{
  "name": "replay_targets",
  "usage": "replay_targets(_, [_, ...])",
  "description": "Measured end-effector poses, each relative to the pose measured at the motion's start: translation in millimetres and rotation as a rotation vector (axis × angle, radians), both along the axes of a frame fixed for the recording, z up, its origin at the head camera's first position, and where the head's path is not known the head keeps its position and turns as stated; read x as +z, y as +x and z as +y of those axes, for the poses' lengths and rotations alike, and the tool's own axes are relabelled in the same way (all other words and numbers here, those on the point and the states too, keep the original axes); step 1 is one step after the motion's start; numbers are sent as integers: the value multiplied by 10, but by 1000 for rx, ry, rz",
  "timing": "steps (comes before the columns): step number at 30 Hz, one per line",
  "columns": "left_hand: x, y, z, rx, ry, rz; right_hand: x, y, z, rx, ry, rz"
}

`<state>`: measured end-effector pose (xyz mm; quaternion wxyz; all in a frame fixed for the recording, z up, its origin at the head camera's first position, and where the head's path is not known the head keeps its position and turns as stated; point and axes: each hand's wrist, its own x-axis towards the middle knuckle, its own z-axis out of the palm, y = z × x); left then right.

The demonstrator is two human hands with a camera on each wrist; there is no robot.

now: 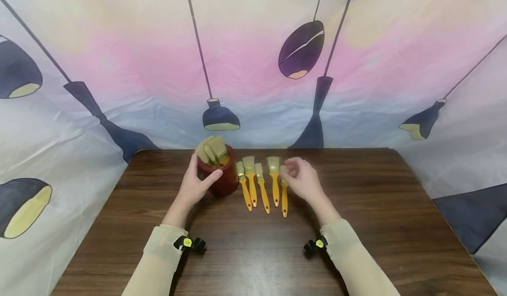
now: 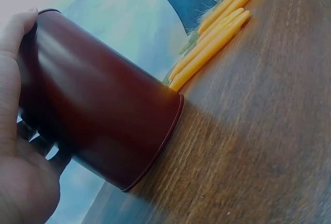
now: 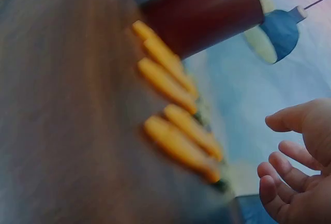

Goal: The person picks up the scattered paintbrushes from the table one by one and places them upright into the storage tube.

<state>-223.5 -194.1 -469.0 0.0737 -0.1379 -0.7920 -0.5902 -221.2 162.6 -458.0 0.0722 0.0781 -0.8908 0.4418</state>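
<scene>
My left hand grips a dark red cylindrical pot, which stands on the table; in the left wrist view the fingers wrap the pot's wall. Bristles of several paintbrushes stick up out of its mouth. To the pot's right, several paintbrushes with orange handles lie side by side in a row, bristles toward the back. Over the bristle end of the rightmost paintbrush hovers my right hand. Its thumb and bent fingers stand apart with nothing between them in the right wrist view.
The brown wooden table reaches to a cloth backdrop printed with hanging lamps. Its far edge lies just behind the pot and the brushes. A small black camera is strapped on each wrist.
</scene>
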Motion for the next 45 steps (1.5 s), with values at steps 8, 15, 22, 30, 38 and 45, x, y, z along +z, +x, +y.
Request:
replay_targets(8, [7,10,-1,6,-2,-4,-200,120,73,-39,78,-79])
replay_targets(15, [21,-3,26,-2,-3,-4,-252,169,114,-42,120,-147])
replay_targets(22, [30,-20,43,-7,1,0,-259,183,146,-52,135,-180])
replay_targets(30, [40,-13,27,3,12,-7,-232,168,141,-21,173,-216])
replay_targets(38, [33,0,19,10,17,-8,-216,165,216,-48,178,-245])
replay_targets(45, [28,0,20,6,11,-5,-185,174,248,-43,196,-242])
